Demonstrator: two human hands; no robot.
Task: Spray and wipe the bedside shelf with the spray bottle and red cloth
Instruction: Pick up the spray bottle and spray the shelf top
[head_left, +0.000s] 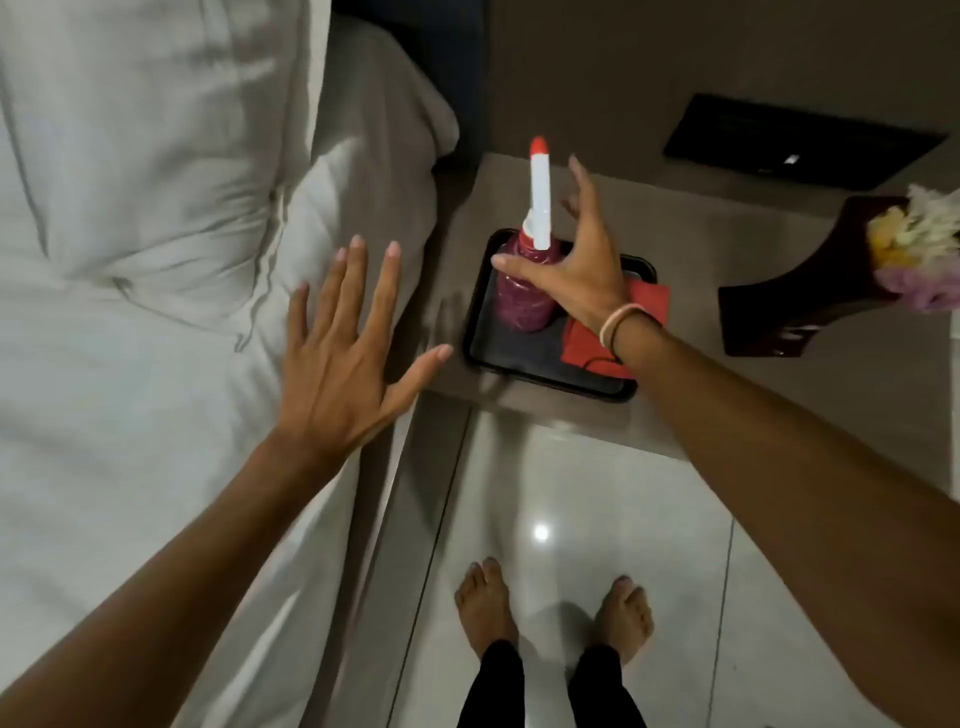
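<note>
Forearms nearest the lens | left hand (343, 343) splayed, empty, over bed edge, likely for balance | right hand (566, 270) spread around spray bottle (524, 291), not yet clasping it | bottle upright in black tray (550, 374) on bedside shelf (644, 415), long axis vertical, nozzle pointing away toward wall | red cloth (587, 338) beside it in tray, handy for wiping.

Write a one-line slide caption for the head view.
Right hand opens around the spray bottle on a black tray beside the red cloth.
</note>
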